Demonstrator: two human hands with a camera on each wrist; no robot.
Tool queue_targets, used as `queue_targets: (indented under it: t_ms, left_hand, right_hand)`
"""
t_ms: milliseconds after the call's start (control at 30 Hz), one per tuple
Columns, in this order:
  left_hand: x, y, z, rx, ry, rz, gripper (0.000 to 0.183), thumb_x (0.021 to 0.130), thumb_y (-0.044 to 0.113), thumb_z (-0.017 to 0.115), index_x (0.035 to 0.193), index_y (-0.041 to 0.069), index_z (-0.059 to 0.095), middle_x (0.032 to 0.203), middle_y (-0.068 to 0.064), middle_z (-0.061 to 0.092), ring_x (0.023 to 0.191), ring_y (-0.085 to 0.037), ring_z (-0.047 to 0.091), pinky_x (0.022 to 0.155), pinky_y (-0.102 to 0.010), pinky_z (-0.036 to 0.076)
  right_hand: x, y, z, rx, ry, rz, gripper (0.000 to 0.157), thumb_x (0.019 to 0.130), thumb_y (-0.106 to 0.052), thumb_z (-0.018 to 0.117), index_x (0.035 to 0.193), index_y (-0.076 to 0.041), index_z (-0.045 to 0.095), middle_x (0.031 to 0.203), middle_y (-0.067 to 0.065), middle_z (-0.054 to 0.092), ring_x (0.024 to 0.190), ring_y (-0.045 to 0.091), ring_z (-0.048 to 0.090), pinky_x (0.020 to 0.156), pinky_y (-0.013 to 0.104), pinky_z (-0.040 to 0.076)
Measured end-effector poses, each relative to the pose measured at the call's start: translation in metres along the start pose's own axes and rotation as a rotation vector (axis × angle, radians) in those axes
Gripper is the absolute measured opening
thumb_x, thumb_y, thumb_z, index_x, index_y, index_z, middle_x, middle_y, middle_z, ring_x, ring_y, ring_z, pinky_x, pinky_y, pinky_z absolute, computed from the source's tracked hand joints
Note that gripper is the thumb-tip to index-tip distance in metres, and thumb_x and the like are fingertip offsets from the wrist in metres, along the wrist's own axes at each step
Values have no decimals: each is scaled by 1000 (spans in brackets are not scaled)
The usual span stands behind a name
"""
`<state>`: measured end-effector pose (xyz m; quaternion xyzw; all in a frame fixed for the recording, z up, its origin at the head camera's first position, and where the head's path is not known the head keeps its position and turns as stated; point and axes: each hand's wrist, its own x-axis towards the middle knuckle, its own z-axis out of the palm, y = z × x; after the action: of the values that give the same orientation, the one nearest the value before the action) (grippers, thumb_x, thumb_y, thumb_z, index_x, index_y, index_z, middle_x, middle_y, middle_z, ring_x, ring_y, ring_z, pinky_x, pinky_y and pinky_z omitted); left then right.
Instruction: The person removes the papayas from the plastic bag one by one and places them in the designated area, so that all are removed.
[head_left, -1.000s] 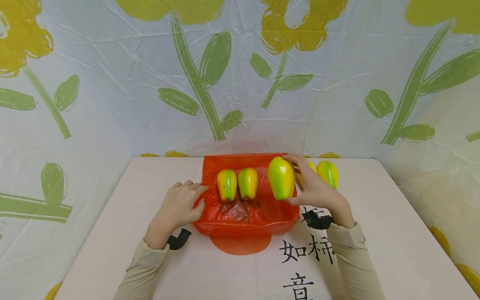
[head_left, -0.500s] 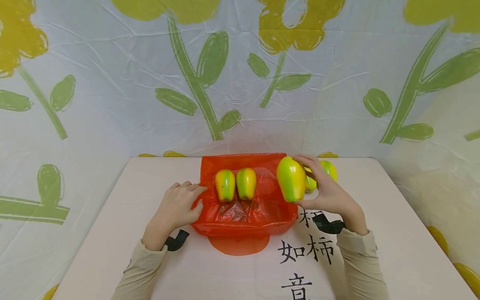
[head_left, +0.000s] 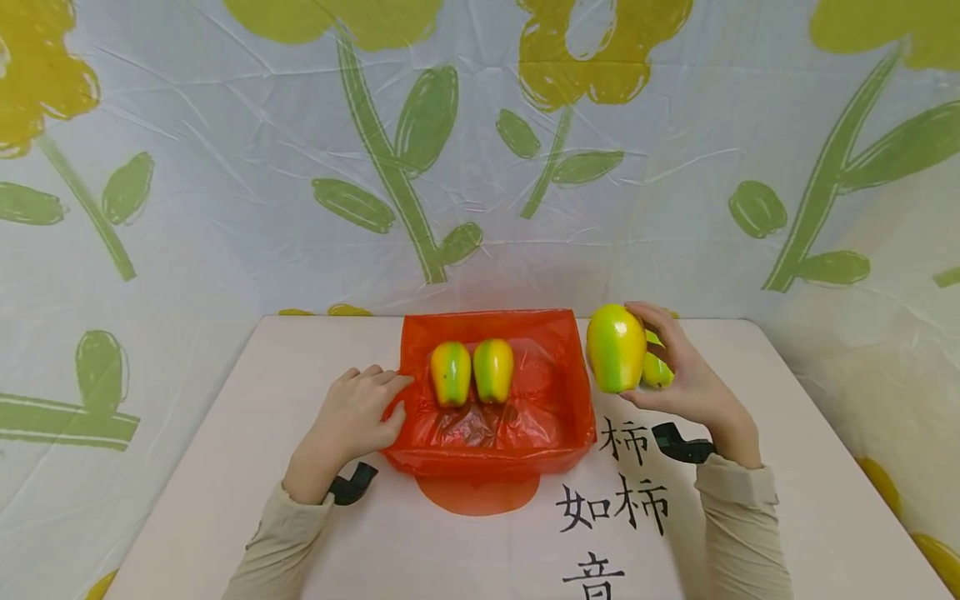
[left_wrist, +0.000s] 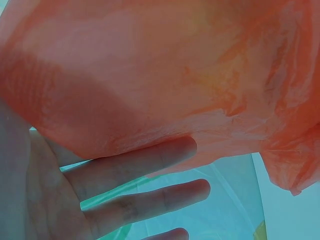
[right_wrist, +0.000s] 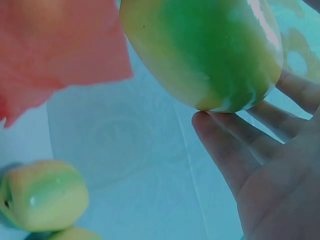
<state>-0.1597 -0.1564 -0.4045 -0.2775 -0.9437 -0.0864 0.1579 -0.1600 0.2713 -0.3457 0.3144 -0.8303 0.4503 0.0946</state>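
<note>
My right hand (head_left: 693,387) grips a yellow-green papaya (head_left: 615,350), its fingers spread along the far side and the thumb at the near end. The papaya hangs in the air just right of an open red plastic bag (head_left: 576,454), spread like a box. In the right wrist view the fingertips press on the papaya (right_wrist: 210,55). Two more papayas, a left one (head_left: 451,375) and a right one (head_left: 493,372), lie side by side in the bag. My left hand (head_left: 356,412) touches the bag's left side; in the left wrist view its fingers lie straight along the red plastic (left_wrist: 125,90).
Behind my right hand, another papaya (head_left: 657,362) lies on the table (head_left: 217,467), partly hidden. The right wrist view shows a papaya (right_wrist: 50,195) with part of another below it. A flower-printed sheet (head_left: 262,208) rises behind and beside the table.
My right hand has moved right with the papaya, from over the bag's right part to beyond its right wall. The left hand and the two papayas in the bag have stayed put.
</note>
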Motion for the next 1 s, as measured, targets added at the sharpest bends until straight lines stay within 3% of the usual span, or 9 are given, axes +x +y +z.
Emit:
queue_targets:
  t_ms: [167, 400, 567, 867, 1000]
  left_hand:
    - [-1, -1, 0, 1, 3, 3, 34, 82, 18, 62, 112, 7, 74, 107, -7, 73, 90, -25, 62, 76, -44, 50]
    - [-1, -2, 0, 2, -2, -7, 34, 82, 19, 62, 113, 7, 73, 108, -8, 73, 92, -25, 62, 77, -45, 51]
    - [0, -2, 0, 4, 1, 1, 34, 82, 18, 62, 113, 7, 73, 107, -7, 73, 91, -25, 63, 76, -43, 50]
    - [0, -2, -1, 12, 7, 9, 34, 82, 18, 62, 112, 7, 74, 105, -6, 73, 90, -24, 63, 75, -42, 50]
    - [0, -3, 0, 15, 9, 11, 34, 82, 18, 62, 112, 7, 74, 106, -6, 73, 90, -25, 63, 74, -41, 50]
  right_hand:
    - [-6, 17, -8, 0, 25, 5, 106, 59, 19, 82, 149, 5, 28, 148, 23, 31, 133, 12, 35, 102, 14, 35]
    - [-12, 45, -17, -7, 53, 11, 115, 58, 18, 84, 154, -6, 27, 154, 14, 30, 136, 13, 32, 100, 13, 37]
    - [-18, 51, -24, 55, 77, -5, 115, 57, 24, 81, 154, -2, 26, 154, 18, 29, 136, 18, 33, 99, 14, 39]
    - [-27, 66, -35, 12, 159, 26, 112, 56, 31, 75, 153, 0, 28, 155, 18, 28, 136, 14, 34, 101, 13, 37]
    - [-33, 73, -41, -10, 199, 47, 113, 55, 33, 73, 153, -1, 28, 156, 11, 29, 138, 12, 32, 100, 12, 36]
